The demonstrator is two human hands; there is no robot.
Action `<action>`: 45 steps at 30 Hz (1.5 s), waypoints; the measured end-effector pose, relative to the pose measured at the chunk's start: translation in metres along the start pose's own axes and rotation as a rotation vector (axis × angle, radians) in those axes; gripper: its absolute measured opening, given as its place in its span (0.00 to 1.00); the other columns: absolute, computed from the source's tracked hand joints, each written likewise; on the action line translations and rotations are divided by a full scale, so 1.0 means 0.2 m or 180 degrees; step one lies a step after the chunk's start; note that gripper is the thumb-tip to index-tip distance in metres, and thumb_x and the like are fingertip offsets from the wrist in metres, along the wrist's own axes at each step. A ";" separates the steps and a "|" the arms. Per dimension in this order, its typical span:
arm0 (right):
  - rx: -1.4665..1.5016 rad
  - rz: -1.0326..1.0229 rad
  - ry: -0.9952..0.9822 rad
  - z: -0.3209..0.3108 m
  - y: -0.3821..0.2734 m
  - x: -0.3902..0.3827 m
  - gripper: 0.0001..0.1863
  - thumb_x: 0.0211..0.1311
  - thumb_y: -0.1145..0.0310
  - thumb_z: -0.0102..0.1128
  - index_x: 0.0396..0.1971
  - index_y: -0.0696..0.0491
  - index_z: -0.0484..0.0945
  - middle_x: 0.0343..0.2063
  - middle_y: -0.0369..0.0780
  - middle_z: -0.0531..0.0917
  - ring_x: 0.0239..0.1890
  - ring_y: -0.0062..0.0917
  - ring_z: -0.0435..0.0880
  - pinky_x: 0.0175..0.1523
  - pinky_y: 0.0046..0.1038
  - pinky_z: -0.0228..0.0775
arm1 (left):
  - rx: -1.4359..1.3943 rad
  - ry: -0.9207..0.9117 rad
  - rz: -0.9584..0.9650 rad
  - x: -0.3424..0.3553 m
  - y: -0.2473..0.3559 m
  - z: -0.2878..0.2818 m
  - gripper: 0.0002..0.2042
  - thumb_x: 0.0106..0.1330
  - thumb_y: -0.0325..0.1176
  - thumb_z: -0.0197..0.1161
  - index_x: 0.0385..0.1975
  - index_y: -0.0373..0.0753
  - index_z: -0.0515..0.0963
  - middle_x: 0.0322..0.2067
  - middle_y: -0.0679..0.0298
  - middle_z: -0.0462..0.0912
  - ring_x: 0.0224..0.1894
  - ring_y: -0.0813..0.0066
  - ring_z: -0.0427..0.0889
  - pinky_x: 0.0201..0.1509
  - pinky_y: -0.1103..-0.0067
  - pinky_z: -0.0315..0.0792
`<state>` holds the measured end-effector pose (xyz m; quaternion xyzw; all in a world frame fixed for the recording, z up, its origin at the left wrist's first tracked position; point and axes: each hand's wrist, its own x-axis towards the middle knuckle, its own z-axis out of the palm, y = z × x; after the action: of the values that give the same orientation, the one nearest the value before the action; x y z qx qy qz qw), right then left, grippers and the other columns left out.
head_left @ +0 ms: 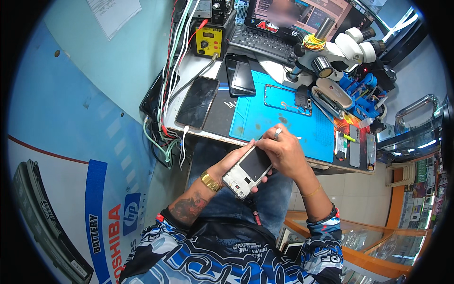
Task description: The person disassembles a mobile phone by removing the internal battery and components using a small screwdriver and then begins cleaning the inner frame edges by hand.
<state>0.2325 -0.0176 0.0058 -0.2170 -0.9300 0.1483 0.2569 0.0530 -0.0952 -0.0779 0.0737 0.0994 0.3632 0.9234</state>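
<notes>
An opened smartphone (240, 180) rests above my lap, its silver-white inner frame and a large dark panel facing up. My left hand (231, 162) is wrapped round it from the left and below, with fingertips showing along its right edge. At the phone's far end my right hand (286, 150) is closed, its fingers pinched together against the edge. Whatever lies between those fingertips is hidden. On the blue repair mat (246, 113) just beyond lies an empty phone frame (274, 102) with a small dark part at its right end.
A black phone (198, 102) with a white cable plugged in lies at the table's left, and more dark phones (240, 73) behind it. A microscope (326, 61), a yellow soldering station (208, 41) and a laptop keyboard (262, 42) stand at the back. Blue tool holders (364, 90) crowd the right.
</notes>
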 end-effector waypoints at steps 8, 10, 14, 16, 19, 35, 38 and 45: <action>-0.0165 0.0062 -0.0001 -0.05 0.09 0.02 0.09 0.50 0.78 0.70 0.34 0.52 0.87 0.30 0.37 0.79 0.38 0.34 0.79 0.41 0.34 0.74 | -0.0344 -0.0220 -0.0179 0.02 0.02 -0.01 0.36 0.80 0.63 0.35 0.66 0.35 0.68 0.52 0.45 0.80 0.44 0.47 0.88 0.37 0.50 0.87; -0.0058 -0.0053 -0.0006 -0.04 0.08 0.02 0.09 0.50 0.78 0.71 0.33 0.52 0.87 0.30 0.37 0.79 0.38 0.34 0.79 0.41 0.34 0.74 | -0.0264 -0.0116 -0.0156 0.01 0.02 0.00 0.35 0.80 0.63 0.36 0.65 0.35 0.69 0.50 0.44 0.81 0.43 0.47 0.88 0.36 0.51 0.87; 0.0033 -0.0317 0.0019 0.01 -0.01 0.01 0.09 0.49 0.77 0.70 0.33 0.53 0.86 0.30 0.37 0.79 0.36 0.34 0.78 0.38 0.34 0.74 | 0.0195 0.0226 -0.0024 -0.01 0.02 0.01 0.34 0.79 0.63 0.40 0.61 0.34 0.71 0.45 0.42 0.83 0.40 0.48 0.90 0.32 0.54 0.88; 0.0034 -0.0319 -0.0001 0.01 -0.03 0.01 0.09 0.51 0.77 0.69 0.33 0.52 0.86 0.31 0.37 0.79 0.36 0.33 0.78 0.38 0.34 0.74 | 0.0289 0.0322 0.0053 -0.01 0.01 0.01 0.34 0.79 0.63 0.41 0.60 0.34 0.71 0.43 0.42 0.83 0.39 0.48 0.90 0.30 0.55 0.88; 0.0244 -0.0260 -0.0056 0.01 -0.02 0.01 0.09 0.52 0.76 0.70 0.35 0.51 0.87 0.31 0.36 0.80 0.36 0.33 0.78 0.38 0.34 0.73 | 0.0226 0.0208 -0.0003 -0.01 0.01 0.00 0.35 0.79 0.63 0.41 0.61 0.34 0.71 0.45 0.43 0.83 0.39 0.50 0.90 0.30 0.56 0.88; -0.0055 0.0283 0.0072 -0.06 0.10 -0.10 0.12 0.55 0.74 0.71 0.41 0.49 0.86 0.39 0.36 0.82 0.42 0.35 0.80 0.42 0.36 0.75 | 0.0464 0.0326 0.0028 0.00 0.01 0.05 0.26 0.83 0.50 0.41 0.62 0.33 0.72 0.47 0.46 0.86 0.44 0.55 0.90 0.46 0.65 0.87; 0.0103 0.0400 -0.0077 -0.08 0.12 -0.12 0.12 0.55 0.75 0.71 0.40 0.50 0.85 0.37 0.37 0.82 0.42 0.36 0.81 0.44 0.36 0.75 | 0.0490 0.0836 0.0171 0.02 0.01 0.10 0.27 0.82 0.53 0.44 0.61 0.34 0.74 0.46 0.54 0.88 0.41 0.72 0.91 0.45 0.75 0.87; 0.0113 0.0703 0.0061 -0.06 0.12 -0.16 0.11 0.56 0.75 0.71 0.40 0.51 0.85 0.34 0.38 0.81 0.39 0.36 0.80 0.42 0.37 0.74 | 0.0086 0.0174 0.0365 -0.09 -0.05 0.06 0.37 0.75 0.63 0.49 0.71 0.37 0.66 0.60 0.56 0.80 0.58 0.66 0.81 0.62 0.67 0.76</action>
<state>0.2719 -0.0102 -0.0077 -0.3150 -0.8952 0.1900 0.2517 0.0496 -0.1159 -0.0656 0.0817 0.1251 0.4161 0.8970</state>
